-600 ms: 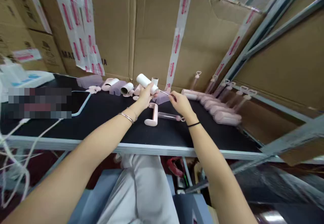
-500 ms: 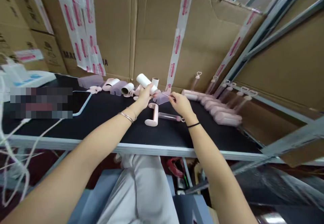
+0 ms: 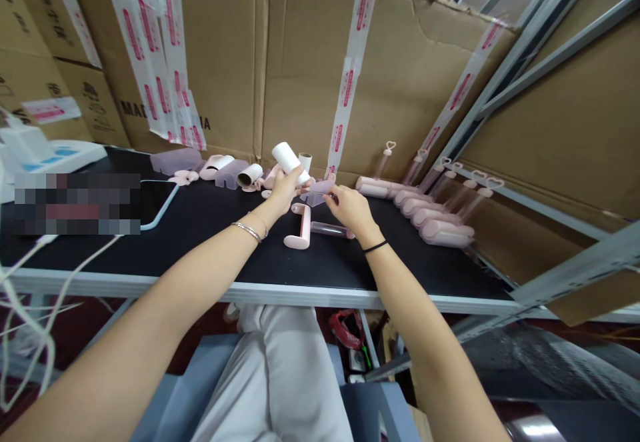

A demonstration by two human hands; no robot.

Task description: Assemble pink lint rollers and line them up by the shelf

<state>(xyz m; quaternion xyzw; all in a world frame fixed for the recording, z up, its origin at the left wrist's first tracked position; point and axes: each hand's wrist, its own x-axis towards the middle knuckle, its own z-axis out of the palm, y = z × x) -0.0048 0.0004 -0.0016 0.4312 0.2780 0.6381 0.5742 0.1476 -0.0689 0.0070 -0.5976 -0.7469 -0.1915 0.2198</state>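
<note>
My left hand [image 3: 284, 192] is closed around a white lint-roller roll [image 3: 289, 157], held tilted above the black table. Close to the roll's lower end, my right hand [image 3: 350, 207] has its fingers pinched together; what they grip is too small to make out. A translucent lilac cover [image 3: 316, 197] shows between the two hands. Below them lies a pink roller frame [image 3: 303, 229] with a clear tube handle [image 3: 330, 229], its right end partly behind my right wrist. Another white roll [image 3: 305, 161] stands upright behind the held one.
Several pink lint rollers [image 3: 447, 233] with heart-ended handles line the right side. More rolls [image 3: 249, 175], lilac covers [image 3: 175, 161] and pink parts sit along the back left. A tablet-like device [image 3: 163, 205], cables and a power strip [image 3: 75, 155] occupy the left. Cardboard [image 3: 300, 62] walls the back.
My right hand has shifted left and slightly down, closer to the roll. A thin shiny item seen at its fingertips earlier no longer shows clearly. The left hand keeps its hold on the roll.
</note>
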